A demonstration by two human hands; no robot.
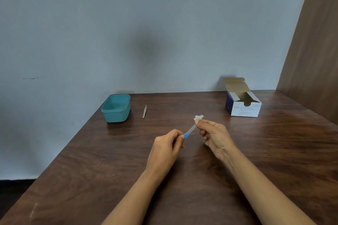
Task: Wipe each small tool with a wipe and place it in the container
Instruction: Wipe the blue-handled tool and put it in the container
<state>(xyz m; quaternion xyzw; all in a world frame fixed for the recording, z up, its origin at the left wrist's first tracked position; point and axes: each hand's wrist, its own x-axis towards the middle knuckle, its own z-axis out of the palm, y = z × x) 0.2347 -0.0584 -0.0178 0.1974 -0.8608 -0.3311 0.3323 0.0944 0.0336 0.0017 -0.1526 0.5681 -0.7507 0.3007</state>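
My left hand (167,147) pinches the blue end of a small slim tool (190,131) held above the table. The tool's pale shaft slants up to the right. My right hand (213,136) pinches a crumpled white wipe (198,117) around the tool's far tip. A teal plastic container (116,108) stands open at the back left of the table, with something small lying inside it. Metal tweezers (144,111) lie on the table just right of the container.
An open white and purple box of alcohol swabs (244,105) sits at the back right. The dark wooden table (182,170) meets a grey wall behind and a brown panel (316,41) on the right. The table's left edge runs diagonally.
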